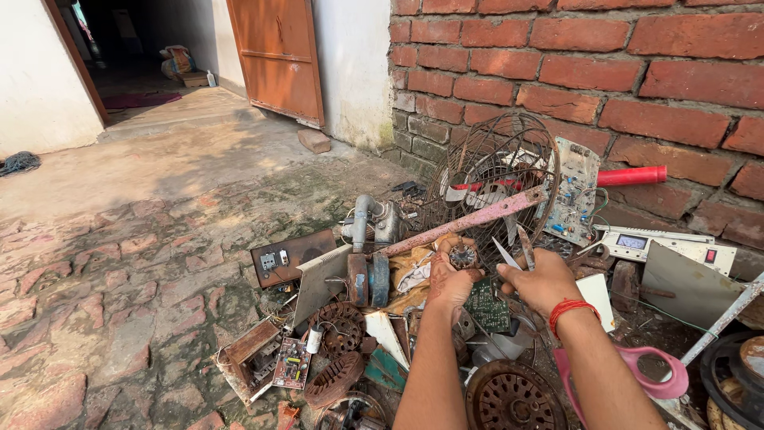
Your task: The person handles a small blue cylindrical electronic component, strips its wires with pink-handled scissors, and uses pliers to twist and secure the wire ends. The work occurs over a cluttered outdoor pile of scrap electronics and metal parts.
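Rust covers nearly everything in this heap. My left hand (447,280) is clenched around a small rusty motor core (462,256), lifted clear of the pile with its toothed end turned up — held that way, its face shows plainly. My right hand (543,280) grasps a pair of pliers (516,248) by the handles, tips pointing up toward the core and just beside it, not touching. A red thread circles that wrist.

Behind both hands a wire fan guard (493,171) leans against the brick wall (605,72), a pink metal bar (469,223) slanting across it. Circuit boards, coils and a green board (487,306) lie loose underneath. There is no counter — the scrap sits straight on the brick floor (103,279), mossy in patches, running back to an orange door (278,56).
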